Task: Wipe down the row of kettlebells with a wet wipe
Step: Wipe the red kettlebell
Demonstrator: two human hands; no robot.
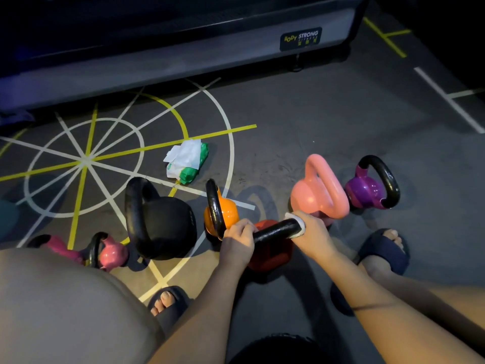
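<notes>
A row of kettlebells stands on the gym floor. The red kettlebell (271, 252) sits in front of me with its black handle up. My left hand (237, 236) grips the handle's left end. My right hand (312, 233) grips the right end with a white wet wipe (298, 220) wrapped round the bar. Along the row are a small pink kettlebell (112, 254), a large black one (162, 222), an orange one (223, 214), a salmon one (319, 191) and a purple one (367, 191).
A green wet wipe pack (187, 161) with white wipes sticking out lies on the floor behind the row. A low grey gym platform (183, 48) runs along the back. My feet in dark slides (384, 252) flank the red kettlebell. Yellow and white lines mark the floor.
</notes>
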